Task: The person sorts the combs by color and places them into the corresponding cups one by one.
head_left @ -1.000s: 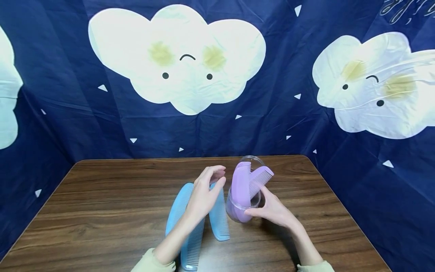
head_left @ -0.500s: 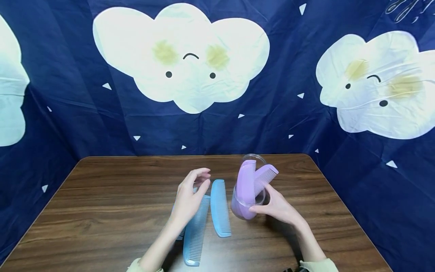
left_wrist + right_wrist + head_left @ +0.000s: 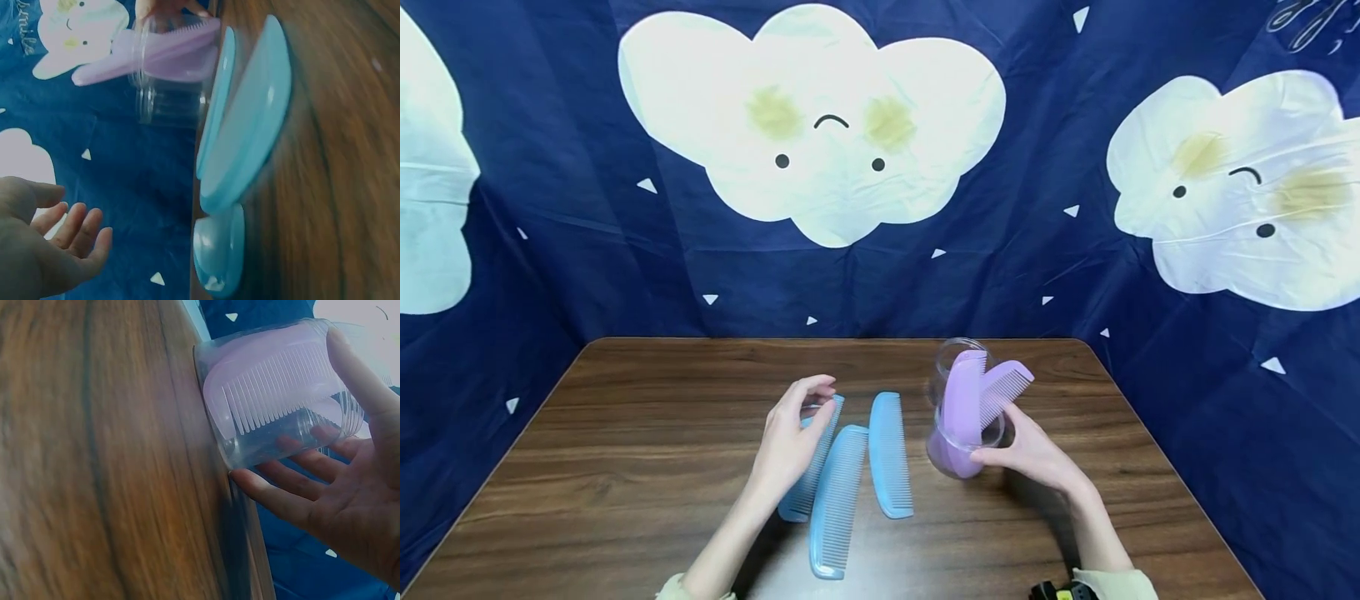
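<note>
My right hand (image 3: 1030, 450) holds a clear jar (image 3: 250, 450) low on the wood table, thumb on one side and fingers along the other. Purple combs (image 3: 962, 400) stand in it, two leaning out over the rim. To the left lie three blue combs: one on the right (image 3: 889, 454), one in the middle (image 3: 838, 500), and one on the left (image 3: 820, 467) partly behind my left hand (image 3: 790, 433). That hand hovers with loosely bent fingers, holding nothing; in the left wrist view its fingers (image 3: 78, 231) are apart from the combs.
A second clear jar (image 3: 169, 106) stands just behind the held one. The wooden table (image 3: 625, 467) ends at a dark blue cloth (image 3: 737, 283) with white clouds, which hangs behind and at both sides.
My left hand has moved left, away from the right blue comb, uncovering more of the blue combs. My right hand stays on the jar. The head view has shifted slightly.
</note>
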`<state>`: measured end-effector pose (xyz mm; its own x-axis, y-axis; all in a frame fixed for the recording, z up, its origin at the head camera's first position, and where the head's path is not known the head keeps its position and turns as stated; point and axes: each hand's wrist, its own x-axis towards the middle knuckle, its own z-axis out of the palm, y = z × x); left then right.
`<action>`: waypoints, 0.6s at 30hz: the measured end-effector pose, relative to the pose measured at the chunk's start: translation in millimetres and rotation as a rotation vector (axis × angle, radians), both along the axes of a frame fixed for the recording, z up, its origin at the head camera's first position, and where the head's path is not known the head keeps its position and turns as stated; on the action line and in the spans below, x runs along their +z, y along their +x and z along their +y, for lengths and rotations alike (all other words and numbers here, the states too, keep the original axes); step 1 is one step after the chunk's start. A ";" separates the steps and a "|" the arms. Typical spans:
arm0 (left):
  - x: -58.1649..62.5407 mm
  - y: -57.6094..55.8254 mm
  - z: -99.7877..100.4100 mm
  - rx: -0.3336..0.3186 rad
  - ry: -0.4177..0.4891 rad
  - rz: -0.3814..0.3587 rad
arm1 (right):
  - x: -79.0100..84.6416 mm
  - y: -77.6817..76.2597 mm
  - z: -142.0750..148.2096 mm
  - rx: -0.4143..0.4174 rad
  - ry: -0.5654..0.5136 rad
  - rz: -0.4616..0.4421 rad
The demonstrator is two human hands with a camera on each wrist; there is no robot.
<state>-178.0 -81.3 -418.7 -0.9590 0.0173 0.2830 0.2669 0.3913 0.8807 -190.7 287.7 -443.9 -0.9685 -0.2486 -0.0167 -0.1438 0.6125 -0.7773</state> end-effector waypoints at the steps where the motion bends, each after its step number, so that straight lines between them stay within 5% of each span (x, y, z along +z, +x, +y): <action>1: -1.8 0.1 -2.1 0.004 -0.007 -0.004 | -0.6 0.5 2.1 -0.002 -0.002 -0.001; 18: -27.2 9.6 -32.6 -0.029 -0.189 -0.161 | -1.7 -0.8 25.8 -0.012 -0.004 -0.004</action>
